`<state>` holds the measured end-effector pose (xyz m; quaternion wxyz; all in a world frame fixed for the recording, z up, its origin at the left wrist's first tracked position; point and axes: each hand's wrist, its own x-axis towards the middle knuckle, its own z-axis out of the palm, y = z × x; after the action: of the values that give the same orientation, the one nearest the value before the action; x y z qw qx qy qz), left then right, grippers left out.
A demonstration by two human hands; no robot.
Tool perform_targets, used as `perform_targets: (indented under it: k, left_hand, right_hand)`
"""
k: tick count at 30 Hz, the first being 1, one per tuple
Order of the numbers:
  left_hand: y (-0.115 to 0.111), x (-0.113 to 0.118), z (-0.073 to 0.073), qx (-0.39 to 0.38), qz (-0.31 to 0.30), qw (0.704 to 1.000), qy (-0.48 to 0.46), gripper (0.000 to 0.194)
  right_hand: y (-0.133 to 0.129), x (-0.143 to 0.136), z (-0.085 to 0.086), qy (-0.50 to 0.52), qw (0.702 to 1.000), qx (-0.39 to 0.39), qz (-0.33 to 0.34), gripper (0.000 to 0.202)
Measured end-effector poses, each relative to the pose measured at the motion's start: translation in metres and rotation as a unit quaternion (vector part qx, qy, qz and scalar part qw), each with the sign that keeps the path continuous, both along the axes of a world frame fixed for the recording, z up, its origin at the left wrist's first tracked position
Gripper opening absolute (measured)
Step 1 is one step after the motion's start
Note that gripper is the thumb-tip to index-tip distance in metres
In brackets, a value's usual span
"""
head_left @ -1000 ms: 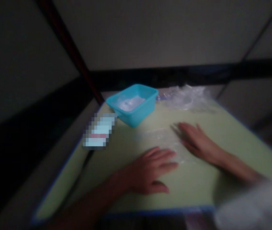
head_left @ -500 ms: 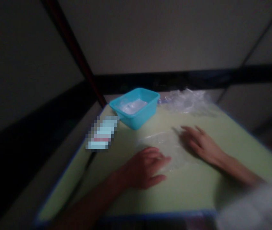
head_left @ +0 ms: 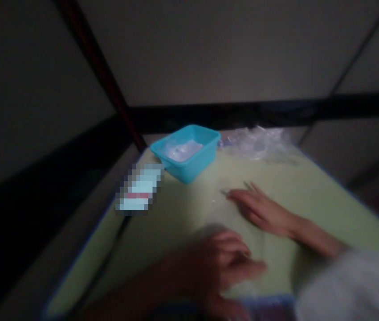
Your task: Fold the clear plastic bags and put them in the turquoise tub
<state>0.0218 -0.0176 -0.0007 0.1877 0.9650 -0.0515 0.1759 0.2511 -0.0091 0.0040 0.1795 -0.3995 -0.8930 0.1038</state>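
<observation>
Clear plastic sheet (head_left: 223,211) lies between right hand (head_left: 262,211), fingers apart, and left hand (head_left: 221,265), grip unclear.

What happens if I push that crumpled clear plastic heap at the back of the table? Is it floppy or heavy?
The crumpled clear plastic heap is probably floppy, since it lies in loose wrinkles. It's likely light for its size, because it looks thin and see-through. Its shiny glints hint it might be slippery.

A thin, clear plastic film (head_left: 224,209) (so see-through that its outline is hard to trace) spreads over the yellow-green tabletop (head_left: 323,196). Small pale glints show on its far part, just beside the right hand (head_left: 262,209); its near end is blurred.
</observation>
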Motion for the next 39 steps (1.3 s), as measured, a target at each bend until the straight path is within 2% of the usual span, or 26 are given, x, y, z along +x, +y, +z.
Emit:
perform_targets:
  k: [2, 4, 6, 8, 9, 12, 17, 23, 27, 30, 35, 39]
  left_hand:
    - [-0.004, 0.002, -0.002, -0.014, -0.024, 1.0, -0.012, 0.056]
    - [0.0, 0.002, -0.001, -0.023, -0.007, 0.999, -0.031, 0.05]
    - [0.011, -0.001, 0.002, -0.028, 0.084, 0.995, -0.039, 0.044]
    - [0.028, -0.006, 0.004, -0.042, 0.208, 0.977, -0.026, 0.039]
    - [0.036, -0.009, 0.005, -0.052, 0.251, 0.967, -0.016, 0.04]
    - [0.055, -0.015, 0.002, -0.063, 0.306, 0.95, 0.01, 0.046]
    - [0.058, -0.016, -0.004, -0.04, 0.312, 0.948, 0.039, 0.05]
    - [0.053, -0.014, -0.002, -0.005, 0.33, 0.944, 0.021, 0.044]
    - [0.051, -0.014, -0.001, 0.0, 0.29, 0.957, 0.018, 0.039]
    - [0.049, -0.013, 0.0, 0.008, 0.257, 0.966, 0.037, 0.039]
    - [0.049, -0.013, -0.001, 0.013, 0.261, 0.964, 0.05, 0.038]
    - [0.049, -0.013, 0.0, 0.019, 0.256, 0.965, 0.049, 0.037]
  right_hand:
    - [0.0, -0.004, 0.002, 0.002, 1.0, -0.01, 0.026, 0.059]
    - [0.0, -0.003, 0.005, 0.002, 1.0, -0.003, 0.029, 0.056]
    - [0.0, 0.005, 0.007, 0.006, 1.0, 0.026, 0.01, 0.054]
    - [0.0, 0.017, 0.009, 0.012, 0.998, 0.059, -0.018, 0.051]
    - [0.001, 0.023, 0.009, 0.015, 0.997, 0.072, -0.032, 0.05]
    - [0.001, 0.04, 0.01, 0.011, 0.994, 0.082, -0.073, 0.043]
    - [0.001, 0.047, 0.012, -0.032, 0.992, 0.057, -0.109, 0.035]
    - [0.005, 0.04, 0.005, -0.017, 0.989, 0.069, -0.128, 0.043]
    - [0.005, 0.039, 0.001, 0.039, 0.989, 0.085, -0.116, 0.039]
    - [0.005, 0.037, -0.002, 0.047, 0.992, 0.059, -0.103, 0.042]
    - [0.008, 0.031, -0.009, 0.037, 0.996, 0.015, -0.075, 0.052]
    - [0.012, 0.03, -0.012, 0.008, 0.992, 0.024, -0.12, 0.054]
